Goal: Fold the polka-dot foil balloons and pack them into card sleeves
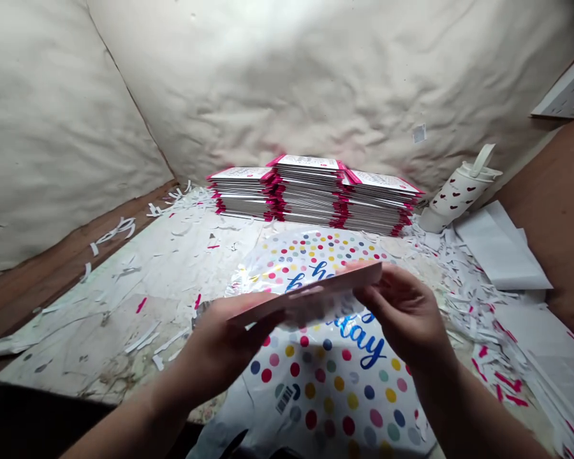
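Between my two hands is a thin flat card [310,293], pale pinkish and tilted, seen almost edge-on with its right end higher. My left hand [224,344] grips its left end, fingers partly behind it. My right hand [406,312] is closed on the right end, thumb at the lower edge. Beneath both hands lies a white plastic bag [335,382] with coloured dots and blue "happy birthday" lettering. The card's printed face, if any, is blurred. At the bottom edge, a dark object [234,443] partly shows on the bag.
Several white-and-pink packets stand in three stacks [310,191] against the fabric-covered wall [291,83]. To their right is a white tumbler [459,191] with dark red hearts. Paper strips [478,306] cover the right side, beside white sheets [504,248]. More scraps [119,233] lie left.
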Action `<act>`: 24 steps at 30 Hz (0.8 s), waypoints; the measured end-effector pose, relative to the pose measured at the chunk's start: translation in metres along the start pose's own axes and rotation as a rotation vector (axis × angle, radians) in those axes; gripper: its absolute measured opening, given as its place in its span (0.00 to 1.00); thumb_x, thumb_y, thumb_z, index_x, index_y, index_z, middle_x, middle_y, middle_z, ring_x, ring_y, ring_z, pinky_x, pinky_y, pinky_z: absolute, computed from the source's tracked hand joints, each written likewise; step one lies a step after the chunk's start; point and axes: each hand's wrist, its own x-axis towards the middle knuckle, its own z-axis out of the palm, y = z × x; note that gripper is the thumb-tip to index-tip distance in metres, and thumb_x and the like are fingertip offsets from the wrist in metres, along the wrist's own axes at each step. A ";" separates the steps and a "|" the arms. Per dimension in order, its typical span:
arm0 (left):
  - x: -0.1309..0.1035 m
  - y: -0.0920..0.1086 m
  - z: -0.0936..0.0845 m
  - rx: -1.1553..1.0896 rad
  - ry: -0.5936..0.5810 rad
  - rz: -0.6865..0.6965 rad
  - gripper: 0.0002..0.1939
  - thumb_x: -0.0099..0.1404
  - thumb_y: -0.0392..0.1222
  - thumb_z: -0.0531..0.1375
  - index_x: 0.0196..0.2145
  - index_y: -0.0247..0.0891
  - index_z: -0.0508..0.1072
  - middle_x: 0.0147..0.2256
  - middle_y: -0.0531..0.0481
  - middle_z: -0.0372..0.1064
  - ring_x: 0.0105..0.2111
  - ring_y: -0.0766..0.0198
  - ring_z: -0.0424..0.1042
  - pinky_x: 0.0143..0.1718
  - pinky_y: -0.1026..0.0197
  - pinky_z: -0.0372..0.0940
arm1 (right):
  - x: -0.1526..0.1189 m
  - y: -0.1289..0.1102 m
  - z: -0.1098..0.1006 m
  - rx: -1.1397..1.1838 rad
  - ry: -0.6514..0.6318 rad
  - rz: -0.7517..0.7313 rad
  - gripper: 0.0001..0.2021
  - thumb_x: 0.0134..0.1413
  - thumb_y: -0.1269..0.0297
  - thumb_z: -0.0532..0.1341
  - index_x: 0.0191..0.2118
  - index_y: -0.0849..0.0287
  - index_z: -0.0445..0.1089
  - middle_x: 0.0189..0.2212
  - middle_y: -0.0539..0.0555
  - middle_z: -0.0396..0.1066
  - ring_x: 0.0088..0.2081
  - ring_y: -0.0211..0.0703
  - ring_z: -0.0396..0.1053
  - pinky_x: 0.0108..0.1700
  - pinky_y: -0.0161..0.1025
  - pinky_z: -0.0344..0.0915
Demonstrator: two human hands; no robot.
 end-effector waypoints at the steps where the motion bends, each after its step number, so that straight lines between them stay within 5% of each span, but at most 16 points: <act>1: 0.001 -0.011 -0.010 0.105 0.077 0.035 0.13 0.60 0.37 0.58 0.44 0.48 0.73 0.37 0.55 0.74 0.33 0.63 0.73 0.34 0.62 0.69 | 0.001 0.004 -0.002 0.000 0.002 0.021 0.16 0.51 0.64 0.63 0.47 0.53 0.67 0.41 0.54 0.73 0.42 0.46 0.72 0.43 0.44 0.71; 4: 0.028 -0.052 -0.053 0.557 0.519 0.083 0.19 0.60 0.34 0.58 0.49 0.47 0.69 0.46 0.57 0.70 0.43 0.59 0.70 0.48 0.56 0.64 | -0.002 0.015 -0.018 -0.070 0.096 0.117 0.21 0.51 0.63 0.62 0.52 0.54 0.63 0.43 0.57 0.72 0.44 0.46 0.71 0.45 0.45 0.70; 5: 0.044 -0.068 -0.067 0.698 0.587 0.055 0.20 0.61 0.34 0.56 0.50 0.46 0.68 0.48 0.58 0.69 0.47 0.58 0.68 0.51 0.54 0.62 | -0.006 0.019 -0.025 -0.098 0.125 0.164 0.20 0.52 0.63 0.61 0.52 0.54 0.63 0.41 0.57 0.73 0.43 0.45 0.71 0.44 0.44 0.70; 8: 0.108 -0.115 -0.092 0.817 0.429 -0.115 0.18 0.66 0.37 0.49 0.51 0.37 0.67 0.50 0.56 0.66 0.52 0.55 0.63 0.53 0.53 0.58 | -0.021 0.036 -0.041 -0.175 0.148 0.308 0.18 0.53 0.62 0.60 0.50 0.55 0.64 0.37 0.56 0.74 0.41 0.44 0.72 0.42 0.40 0.72; 13: 0.213 -0.166 -0.054 0.762 0.117 -0.176 0.14 0.64 0.34 0.49 0.42 0.28 0.71 0.45 0.45 0.71 0.48 0.60 0.67 0.51 0.59 0.58 | -0.047 0.048 -0.048 -0.408 -0.032 0.354 0.15 0.55 0.62 0.58 0.49 0.54 0.66 0.38 0.56 0.74 0.40 0.45 0.73 0.42 0.38 0.72; 17: 0.258 -0.170 -0.016 0.736 0.054 -0.267 0.20 0.57 0.27 0.54 0.48 0.21 0.66 0.52 0.26 0.61 0.55 0.42 0.57 0.53 0.40 0.50 | -0.073 0.038 -0.052 -0.766 -0.400 0.202 0.15 0.54 0.61 0.58 0.49 0.51 0.68 0.45 0.55 0.72 0.47 0.46 0.70 0.47 0.39 0.69; 19: 0.254 -0.155 -0.002 0.716 0.127 -0.237 0.29 0.58 0.27 0.52 0.58 0.22 0.53 0.61 0.25 0.42 0.61 0.38 0.39 0.55 0.33 0.38 | -0.092 0.035 -0.052 -0.901 -0.660 0.052 0.20 0.52 0.61 0.60 0.52 0.51 0.66 0.50 0.56 0.68 0.50 0.49 0.67 0.49 0.41 0.67; 21: 0.225 -0.125 0.012 0.663 0.155 -0.116 0.31 0.60 0.29 0.49 0.61 0.27 0.45 0.63 0.32 0.32 0.62 0.43 0.29 0.57 0.35 0.31 | -0.111 0.035 -0.052 -0.995 -0.807 -0.107 0.24 0.52 0.64 0.59 0.56 0.51 0.61 0.53 0.58 0.64 0.52 0.51 0.64 0.49 0.43 0.66; 24: 0.135 -0.059 0.038 0.476 -0.226 0.092 0.17 0.63 0.34 0.48 0.48 0.31 0.66 0.49 0.36 0.63 0.52 0.51 0.59 0.53 0.47 0.54 | -0.135 0.039 -0.048 -1.003 -0.811 -0.230 0.25 0.54 0.70 0.54 0.59 0.55 0.56 0.54 0.59 0.63 0.54 0.50 0.61 0.53 0.47 0.62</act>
